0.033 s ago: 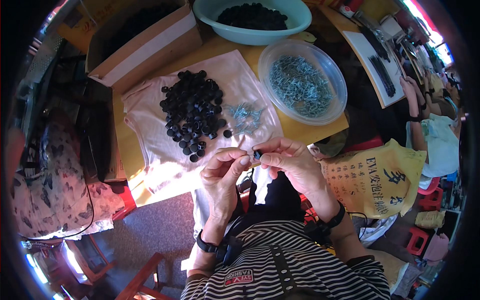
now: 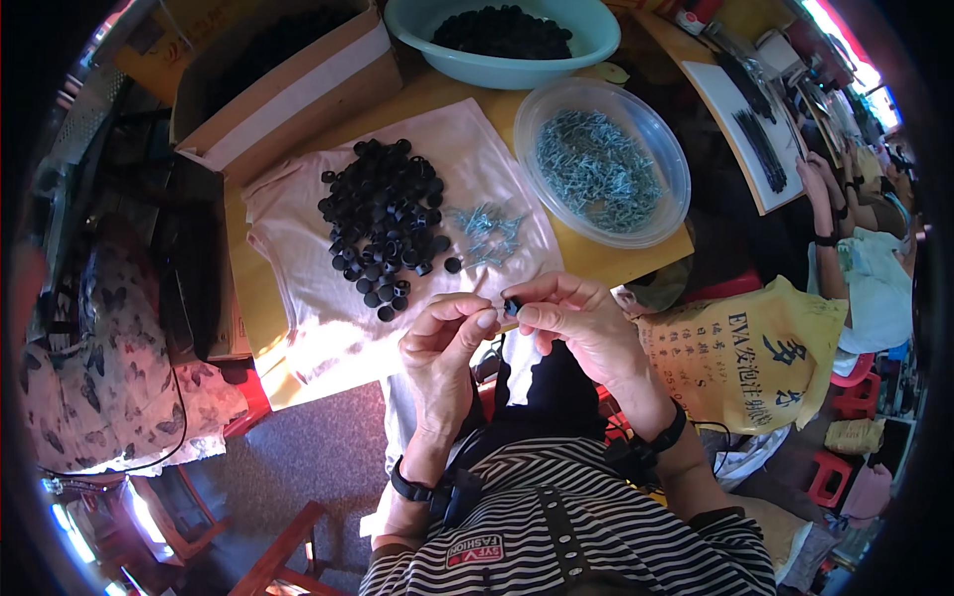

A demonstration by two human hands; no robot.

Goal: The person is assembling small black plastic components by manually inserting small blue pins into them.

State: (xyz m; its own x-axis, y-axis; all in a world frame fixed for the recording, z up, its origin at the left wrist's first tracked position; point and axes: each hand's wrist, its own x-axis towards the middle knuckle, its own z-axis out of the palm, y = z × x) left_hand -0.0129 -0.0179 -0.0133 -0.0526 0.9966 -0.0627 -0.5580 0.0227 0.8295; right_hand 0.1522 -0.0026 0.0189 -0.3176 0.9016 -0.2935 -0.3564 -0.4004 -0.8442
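Two bowls [image 2: 606, 164], perhaps plastic, tabletop [image 2: 437, 94]

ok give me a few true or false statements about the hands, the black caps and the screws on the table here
1. Both hands meet on one small black cap, the left hand and right hand pinching at it together. True.
2. The pile of black caps lies straight on bare wood. False: it lies on a pale pink cloth.
3. The clear plastic bowl holds silvery screws. True.
4. The teal basin is empty. False: it holds dark caps.
5. A few loose screws lie on the cloth beside the pile. True.
6. The cardboard box stands to the right of the clear bowl. False: it stands at the far left.
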